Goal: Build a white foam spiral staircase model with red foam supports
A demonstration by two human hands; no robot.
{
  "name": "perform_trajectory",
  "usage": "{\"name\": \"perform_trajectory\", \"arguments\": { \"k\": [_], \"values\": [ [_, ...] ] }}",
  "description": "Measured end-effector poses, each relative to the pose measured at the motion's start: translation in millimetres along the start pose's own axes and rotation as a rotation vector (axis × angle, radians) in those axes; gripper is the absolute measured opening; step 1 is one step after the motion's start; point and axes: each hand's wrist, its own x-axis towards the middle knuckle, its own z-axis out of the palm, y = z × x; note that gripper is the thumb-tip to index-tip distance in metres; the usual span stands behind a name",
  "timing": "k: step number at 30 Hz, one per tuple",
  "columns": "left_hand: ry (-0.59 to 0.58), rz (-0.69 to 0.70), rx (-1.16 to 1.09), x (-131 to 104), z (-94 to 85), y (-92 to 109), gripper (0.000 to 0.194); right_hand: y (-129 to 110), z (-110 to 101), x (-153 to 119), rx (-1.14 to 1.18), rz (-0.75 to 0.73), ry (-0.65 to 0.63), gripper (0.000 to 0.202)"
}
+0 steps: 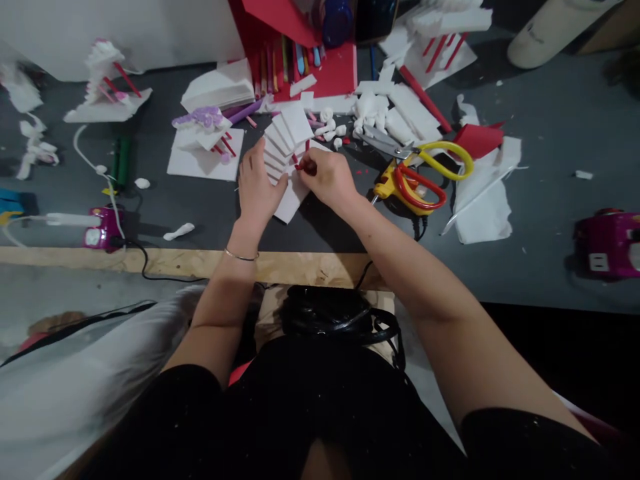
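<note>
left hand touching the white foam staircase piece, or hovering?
Touching. The head view shows the left hand lying flat on the white foam staircase, its fingers overlapping the lower steps with no gap visible.

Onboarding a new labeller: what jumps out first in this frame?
Centre: both hands on a fanned stack of white foam steps, the left hand pressing it flat, the right hand pinching a small red stick against it. Just right lie yellow-and-red scissors; a finished stepped model sits left.

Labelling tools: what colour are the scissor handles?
The scissors have one yellow handle and one red; head view shows both.
</note>
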Motion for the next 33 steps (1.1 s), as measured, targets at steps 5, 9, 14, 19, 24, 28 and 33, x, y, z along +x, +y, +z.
{"name": "perform_trajectory", "arguments": {
  "k": [5, 9, 14, 19, 24, 28, 33],
  "values": [
    [-0.026, -0.004, -0.004, 1, 1.2, -2, 0.079, 2, 8, 8, -0.102, -0.022, -0.026, 0.019],
    [-0.032, -0.020, -0.011, 1, 3.7, -3, 0.077, 4, 13, 9, -0.111, -0.009, 0.004, 0.019],
    [-0.025, -0.030, 0.001, 0, 5.0, -3, 0.077, 8, 19, 7, -0.059, 0.001, 0.033, 0.021],
    [-0.024, -0.037, -0.011, -1, 4.7, -1, 0.077, 10, 17, 5, -0.029, 0.001, 0.030, 0.024],
    [-0.009, -0.025, -0.007, -2, 6.3, -3, 0.081, 10, 4, 1, -0.018, -0.009, 0.030, 0.021],
    [0.005, -0.013, 0.006, -4, 5.9, -2, 0.086, 12, -7, -4, 0.003, 0.005, 0.011, 0.021],
    [-0.008, -0.035, -0.031, 0, -4.7, 12, 0.093, 19, -10, -5, 0.050, 0.022, 0.009, 0.028]
  ]
}}
